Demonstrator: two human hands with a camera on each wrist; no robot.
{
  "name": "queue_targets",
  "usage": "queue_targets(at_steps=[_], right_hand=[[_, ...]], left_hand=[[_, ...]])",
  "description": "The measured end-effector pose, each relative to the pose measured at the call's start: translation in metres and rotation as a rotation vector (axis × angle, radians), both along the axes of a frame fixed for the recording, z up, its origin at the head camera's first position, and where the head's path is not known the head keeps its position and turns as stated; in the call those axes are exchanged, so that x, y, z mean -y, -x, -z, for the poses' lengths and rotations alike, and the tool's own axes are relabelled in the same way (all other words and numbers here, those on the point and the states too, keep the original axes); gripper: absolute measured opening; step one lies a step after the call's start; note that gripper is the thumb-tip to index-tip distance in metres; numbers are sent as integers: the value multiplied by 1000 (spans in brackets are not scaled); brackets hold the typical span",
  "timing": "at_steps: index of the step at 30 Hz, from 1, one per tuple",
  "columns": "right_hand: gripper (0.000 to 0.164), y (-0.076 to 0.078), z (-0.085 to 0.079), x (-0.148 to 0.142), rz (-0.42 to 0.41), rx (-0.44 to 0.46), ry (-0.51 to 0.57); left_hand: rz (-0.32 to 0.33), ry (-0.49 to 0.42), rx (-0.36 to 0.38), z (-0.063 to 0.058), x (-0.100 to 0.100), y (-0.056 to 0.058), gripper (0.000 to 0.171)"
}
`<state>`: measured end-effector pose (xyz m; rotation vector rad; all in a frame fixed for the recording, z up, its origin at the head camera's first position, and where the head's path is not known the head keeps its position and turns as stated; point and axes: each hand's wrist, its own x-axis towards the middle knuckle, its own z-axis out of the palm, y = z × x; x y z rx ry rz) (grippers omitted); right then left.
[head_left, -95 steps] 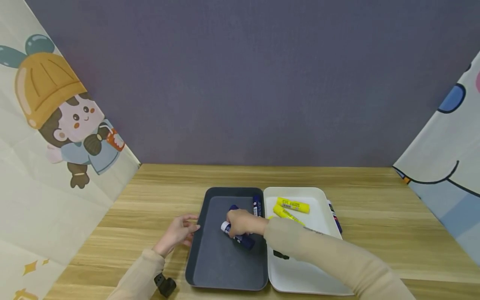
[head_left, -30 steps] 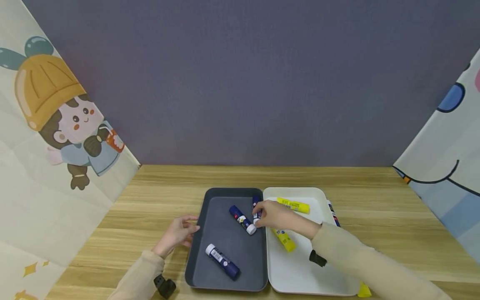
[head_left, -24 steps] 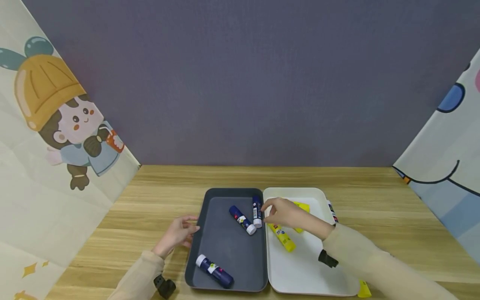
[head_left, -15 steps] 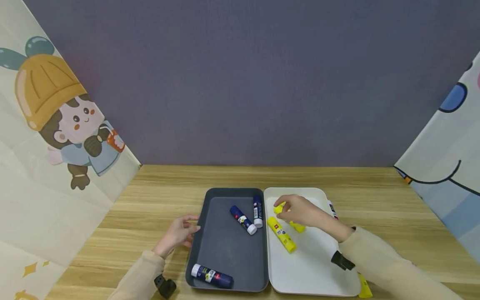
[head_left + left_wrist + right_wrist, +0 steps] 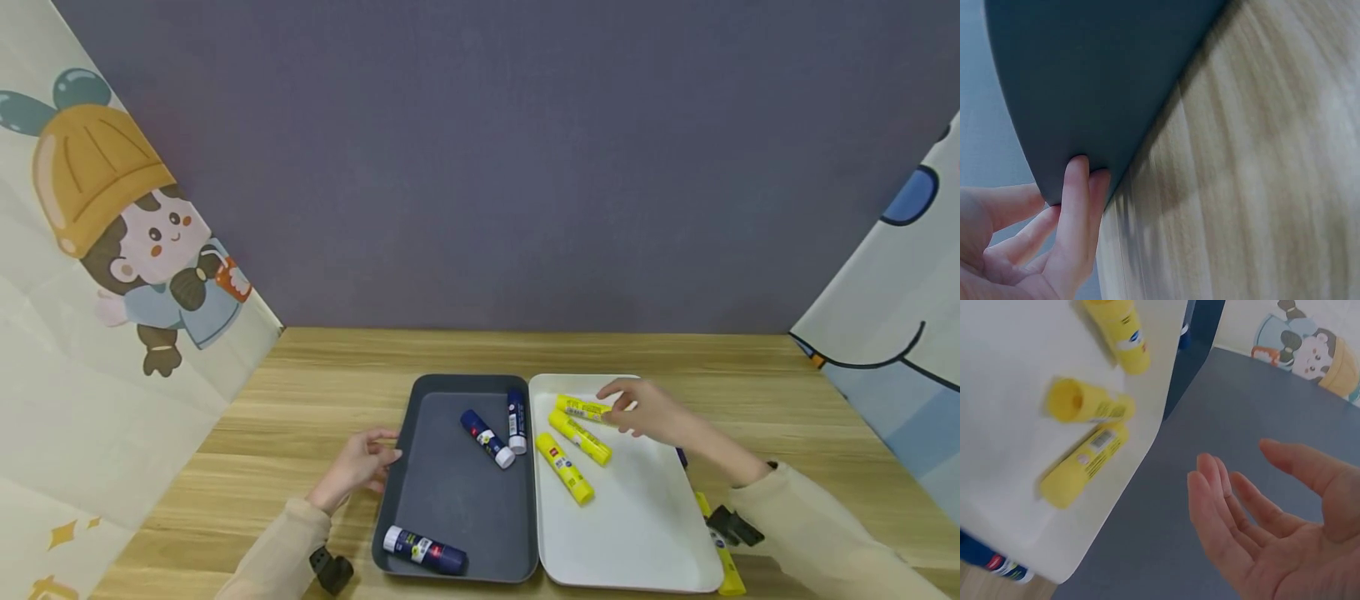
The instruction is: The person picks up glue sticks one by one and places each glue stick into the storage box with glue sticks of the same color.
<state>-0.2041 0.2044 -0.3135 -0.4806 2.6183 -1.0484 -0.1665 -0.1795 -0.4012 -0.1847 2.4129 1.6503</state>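
My left hand (image 5: 356,471) touches the left rim of the dark grey tray (image 5: 457,517). In the left wrist view its fingers (image 5: 1074,187) lie fairly straight against the tray's outer wall. Three navy glue sticks with white caps lie in this tray: one near the front (image 5: 425,551), one near the middle (image 5: 487,439) and one along the right wall (image 5: 517,422). My right hand (image 5: 648,412) hovers over the right side of the white tray (image 5: 630,533), fingers loosely bent, holding nothing. Nearest it is a yellow glue stick (image 5: 583,407); two more yellow glue sticks (image 5: 581,437) lie beside it.
Both trays stand side by side on a wooden table (image 5: 322,375). Outside the white tray's right edge lie a yellow glue stick (image 5: 723,550) and a navy glue stick (image 5: 991,559), partly hidden in the head view. A grey-purple wall (image 5: 480,167) rises behind.
My right hand has let go of a navy glue stick in the grey tray and moved right over the white one. That stick has rolled to the tray's front. The left hand stays put.
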Motion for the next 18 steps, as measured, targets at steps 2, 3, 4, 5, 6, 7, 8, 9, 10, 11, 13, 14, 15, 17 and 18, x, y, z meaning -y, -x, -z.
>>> queue_targets(at_steps=[2,3,4,5,6,7,8,9,10,11,13,14,15,17,18], right_hand=[[36,0,1,-7,7,5,-7],[36,1,1,-10,13,6,-12],[36,1,2,-13,20,6,-16],[37,1,3,-15,25,7,-19],[38,1,4,-18,31,6,-21],[38,1,5,-21,37,5,-19],[38,2,6,-24,42,2,-23],[38,2,8,-27,50,-2,-29],[38,3,10,-30,55,-9,-36],[38,3,12,-32,67,-9,-43],[38,4,16,-38,90,-3,-52],[38,4,17,-40,99,1,-58],[38,4,19,-42,110,6,-59],[38,4,20,-47,138,27,-51],[38,3,20,-49,148,33,-44]], left_hand=[[-4,-2,0,0,0,0,37],[-6,-3,1,-1,0,0,37],[-5,-4,1,-1,0,0,37],[-3,-4,1,-1,0,0,37],[-2,-5,2,-1,0,0,37],[-3,-4,2,-1,0,0,37],[-4,-3,4,-1,0,0,37],[-4,-3,5,-1,0,0,37],[-5,-1,5,-1,0,0,37],[-7,0,5,-1,0,0,36],[-11,0,4,-1,-1,0,36],[-11,0,3,-1,0,0,36],[-11,-1,3,0,0,0,36],[-12,-2,3,0,0,0,36],[-12,-3,4,0,0,0,36]])
